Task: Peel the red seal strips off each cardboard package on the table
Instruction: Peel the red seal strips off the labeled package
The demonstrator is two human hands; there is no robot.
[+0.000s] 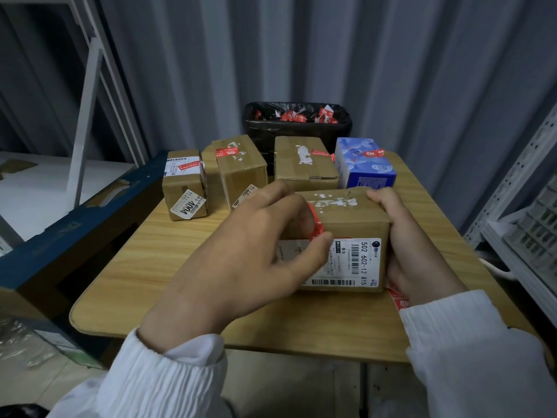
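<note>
Head view, wooden table [144,267], corrugated grey wall [331,55]

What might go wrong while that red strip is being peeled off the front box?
The red strip, pinched by the left hand, may tear and leave scraps, like the white patches on the box top. It meets the shipping label, which could rip too. The box might slip, since only the right hand holds it.

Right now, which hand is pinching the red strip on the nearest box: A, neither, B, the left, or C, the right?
B: the left hand pinches the red strip at the edge of the box, while the right hand grips its other side.
</note>
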